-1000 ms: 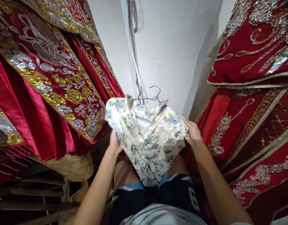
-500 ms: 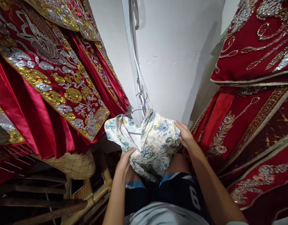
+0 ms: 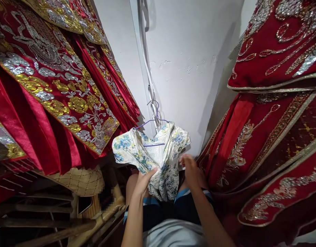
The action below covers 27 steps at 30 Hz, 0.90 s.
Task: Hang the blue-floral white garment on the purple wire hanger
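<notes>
A white garment with blue and yellow flowers [image 3: 170, 151] hangs on a thin purple hanger [image 3: 147, 122] in front of the wall. My left hand [image 3: 143, 180] is closed on the front of the garment, with the thumb over the fabric below the neckline. Beside the garment's right edge, below its sleeve, my right hand [image 3: 190, 168] is partly blurred, and its finger positions and any hold on the cloth are unclear.
Red embroidered cloths hang at the left [image 3: 78, 103] and at the right [image 3: 250, 137]. A wooden chair [image 3: 106, 219] stands at the lower left with a phone [image 3: 85, 204] on it. A white pole [image 3: 144, 61] runs down the wall.
My right hand has let go of the sleeve and moved down and left. My left hand has shifted slightly right with the fabric. Both sleeves now hang spread on the hanger.
</notes>
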Each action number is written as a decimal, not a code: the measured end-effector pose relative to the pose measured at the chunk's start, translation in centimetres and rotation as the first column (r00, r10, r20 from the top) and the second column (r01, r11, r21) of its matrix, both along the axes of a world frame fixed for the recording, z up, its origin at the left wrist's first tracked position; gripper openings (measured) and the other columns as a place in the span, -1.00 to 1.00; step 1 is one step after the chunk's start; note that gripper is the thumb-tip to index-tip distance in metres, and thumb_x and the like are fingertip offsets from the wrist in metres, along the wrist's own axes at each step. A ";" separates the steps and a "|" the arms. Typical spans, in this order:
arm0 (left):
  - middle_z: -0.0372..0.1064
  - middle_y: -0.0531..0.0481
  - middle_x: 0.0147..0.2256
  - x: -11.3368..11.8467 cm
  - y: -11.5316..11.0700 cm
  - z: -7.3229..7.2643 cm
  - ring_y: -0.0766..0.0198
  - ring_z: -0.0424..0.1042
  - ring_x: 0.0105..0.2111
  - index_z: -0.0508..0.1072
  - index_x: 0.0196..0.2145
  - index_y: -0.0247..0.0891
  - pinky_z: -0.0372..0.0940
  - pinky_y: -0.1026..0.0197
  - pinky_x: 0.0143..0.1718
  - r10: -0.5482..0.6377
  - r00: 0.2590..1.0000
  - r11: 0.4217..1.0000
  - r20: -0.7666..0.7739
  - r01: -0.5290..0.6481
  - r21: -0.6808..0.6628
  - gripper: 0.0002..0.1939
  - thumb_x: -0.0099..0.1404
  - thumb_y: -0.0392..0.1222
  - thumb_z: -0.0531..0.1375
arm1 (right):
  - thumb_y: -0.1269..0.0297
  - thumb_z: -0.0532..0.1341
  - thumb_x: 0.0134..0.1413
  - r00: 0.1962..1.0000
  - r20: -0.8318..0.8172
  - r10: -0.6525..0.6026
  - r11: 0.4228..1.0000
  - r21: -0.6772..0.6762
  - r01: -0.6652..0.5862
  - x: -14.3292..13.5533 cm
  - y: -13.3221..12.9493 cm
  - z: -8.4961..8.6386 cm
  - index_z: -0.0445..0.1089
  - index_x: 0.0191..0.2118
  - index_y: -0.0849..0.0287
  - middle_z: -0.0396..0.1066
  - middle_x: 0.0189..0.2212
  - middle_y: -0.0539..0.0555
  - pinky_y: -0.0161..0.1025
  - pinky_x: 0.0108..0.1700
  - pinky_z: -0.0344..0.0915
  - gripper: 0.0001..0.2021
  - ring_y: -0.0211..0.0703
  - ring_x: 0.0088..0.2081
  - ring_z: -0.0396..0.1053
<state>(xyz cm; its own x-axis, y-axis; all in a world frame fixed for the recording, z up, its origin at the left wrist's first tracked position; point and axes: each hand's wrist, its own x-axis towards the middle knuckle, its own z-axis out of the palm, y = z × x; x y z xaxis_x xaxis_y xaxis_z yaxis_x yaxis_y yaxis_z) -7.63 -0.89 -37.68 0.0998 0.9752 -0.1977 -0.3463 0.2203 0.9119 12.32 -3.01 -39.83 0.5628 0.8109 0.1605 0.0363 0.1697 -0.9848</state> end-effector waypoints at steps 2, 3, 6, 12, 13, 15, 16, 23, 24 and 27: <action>0.51 -0.21 -0.04 0.4 -0.1 -0.4 -0.05 0.44 0.06 0.39 0.11 -0.29 0.25 -0.05 0.18 -0.033 0.999 0.999 0.001 0.033 0.034 -0.22 -0.09 -0.18 0.49 | -0.18 0.03 0.23 0.894 0.036 0.447 0.890 -0.118 -0.441 -1.7 -0.4 0.6 0.37 -0.46 0.06 0.36 -0.57 0.07 -0.18 -0.41 0.22 -0.54 -0.11 -0.50 0.28; 0.51 -0.22 -0.06 0.5 -0.1 -0.6 -0.05 0.46 0.03 0.39 0.10 -0.30 0.27 -0.05 0.15 -0.055 0.999 0.997 -0.003 0.055 0.051 -0.22 -0.08 -0.15 0.49 | -0.18 0.04 0.24 0.806 0.042 0.590 0.800 -0.166 -0.577 -2.3 -0.5 0.9 0.35 -0.48 0.07 0.34 -0.61 0.05 -0.19 -0.41 0.20 -0.53 -0.12 -0.52 0.27; 0.52 -0.21 -0.09 0.3 -0.2 -0.7 -0.03 0.47 -0.01 0.40 0.09 -0.32 0.28 -0.03 0.12 -0.072 0.997 0.991 -0.040 0.077 0.114 -0.24 -0.07 -0.11 0.48 | -0.19 0.04 0.25 0.706 0.116 0.699 0.711 -0.224 -0.667 -3.1 -0.5 1.6 0.28 -0.55 0.13 0.25 -0.68 0.00 -0.23 -0.43 0.14 -0.47 -0.20 -0.56 0.22; 0.50 -0.23 -0.10 0.3 -0.2 -0.4 -0.02 0.47 -0.02 0.43 0.01 -0.35 0.27 -0.04 0.12 -0.036 0.973 0.970 -0.229 0.089 0.226 -0.34 -0.01 -0.04 0.44 | -0.06 0.05 0.28 0.736 0.228 0.637 0.766 -0.291 -0.573 -3.3 -0.9 1.7 0.38 -0.53 0.18 0.34 -0.68 0.00 -0.29 -0.42 0.17 -0.51 -0.23 -0.57 0.29; 0.50 -0.23 -0.09 0.5 -0.2 -0.4 -0.02 0.46 -0.01 0.44 -0.02 -0.35 0.25 -0.04 0.14 -0.012 0.961 0.961 -0.275 0.087 0.262 -0.37 -0.02 -0.04 0.43 | -0.02 0.07 0.27 0.732 0.246 0.635 0.768 -0.307 -0.563 -3.3 -1.0 1.7 0.39 -0.53 0.18 0.36 -0.67 0.00 -0.29 -0.42 0.18 -0.54 -0.22 -0.57 0.31; 0.48 -0.24 -0.05 0.9 -0.2 -0.5 -0.03 0.44 0.03 0.44 -0.05 -0.34 0.22 -0.03 0.17 0.032 0.937 0.943 -0.349 0.088 0.321 -0.40 -0.01 -0.04 0.43 | 0.04 0.09 0.25 0.739 0.276 0.614 0.783 -0.330 -0.528 -3.4 -1.1 1.8 0.39 -0.54 0.18 0.39 -0.65 0.02 -0.29 -0.41 0.18 -0.58 -0.21 -0.55 0.33; 0.47 -0.24 -0.02 1.1 -0.3 -0.5 -0.03 0.43 0.05 0.44 -0.05 -0.33 0.22 -0.02 0.18 0.034 0.928 0.939 -0.372 0.098 0.330 -0.41 -0.01 -0.04 0.42 | 0.05 0.09 0.25 0.751 0.286 0.596 0.795 -0.341 -0.501 -3.5 -1.1 1.9 0.38 -0.54 0.18 0.40 -0.63 0.02 -0.29 -0.41 0.17 -0.59 -0.21 -0.53 0.33; 0.46 -0.24 0.05 0.9 -0.5 -0.6 -0.05 0.42 0.09 0.44 -0.01 -0.29 0.26 -0.02 0.16 -0.056 0.910 0.947 -0.411 0.179 0.268 -0.41 0.02 -0.01 0.40 | 0.03 0.02 0.28 0.770 0.320 0.552 0.815 -0.405 -0.415 -3.6 -1.2 2.1 0.31 -0.52 0.16 0.36 -0.57 0.03 -0.29 -0.44 0.11 -0.57 -0.20 -0.50 0.28; 0.45 -0.24 0.05 0.8 -0.5 -0.7 -0.05 0.41 0.10 0.45 -0.01 -0.29 0.26 -0.02 0.17 -0.066 0.911 0.948 -0.408 0.184 0.258 -0.42 0.03 -0.01 0.39 | 0.03 0.01 0.28 0.766 0.333 0.549 0.817 -0.407 -0.409 -3.6 -1.2 2.2 0.29 -0.53 0.16 0.35 -0.56 0.03 -0.29 -0.43 0.10 -0.58 -0.20 -0.50 0.27; 0.43 -0.24 0.08 0.5 -0.3 -1.1 -0.06 0.38 0.13 0.44 0.00 -0.29 0.23 -0.03 0.20 -0.078 0.920 0.951 -0.384 0.184 0.247 -0.40 0.02 -0.02 0.39 | 0.04 -0.01 0.29 0.750 0.373 0.546 0.821 -0.418 -0.390 -3.7 -1.2 2.3 0.22 -0.53 0.14 0.32 -0.56 0.01 -0.29 -0.41 0.09 -0.58 -0.21 -0.48 0.25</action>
